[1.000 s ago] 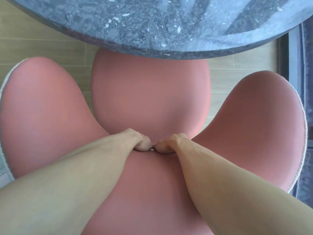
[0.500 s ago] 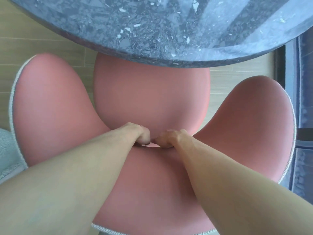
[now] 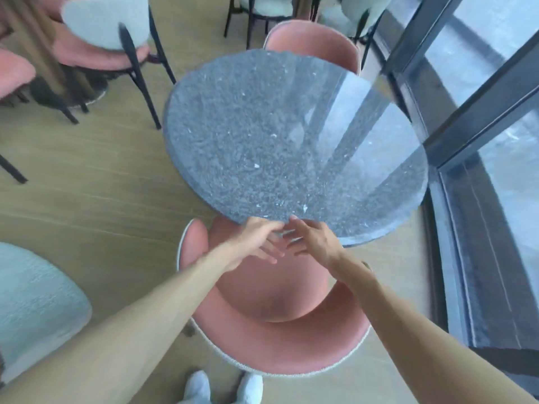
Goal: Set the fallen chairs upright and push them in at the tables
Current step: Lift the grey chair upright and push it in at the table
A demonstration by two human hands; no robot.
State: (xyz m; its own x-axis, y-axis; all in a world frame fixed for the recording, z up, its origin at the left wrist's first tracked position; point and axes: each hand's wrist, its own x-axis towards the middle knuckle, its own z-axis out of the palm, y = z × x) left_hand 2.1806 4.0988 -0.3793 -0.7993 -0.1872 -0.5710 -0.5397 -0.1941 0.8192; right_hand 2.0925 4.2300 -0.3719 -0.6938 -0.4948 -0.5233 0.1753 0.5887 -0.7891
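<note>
While both arms reach forward, left hand [image 3: 256, 242] and right hand [image 3: 313, 243] hover spread, fingers straight, holding nothing. Pink chair [image 3: 274, 330] stands upright, seat partly under the table's [image 3: 291, 135] near edge.

Bright daylight from the window [image 3: 495, 83] glares in streaks across the bench [image 3: 262, 135]; motion blur and wide-angle bending toward the edges.

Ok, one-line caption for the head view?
Both hands, left and right, hover open over the upright pink chair tucked at the round grey table.
</note>
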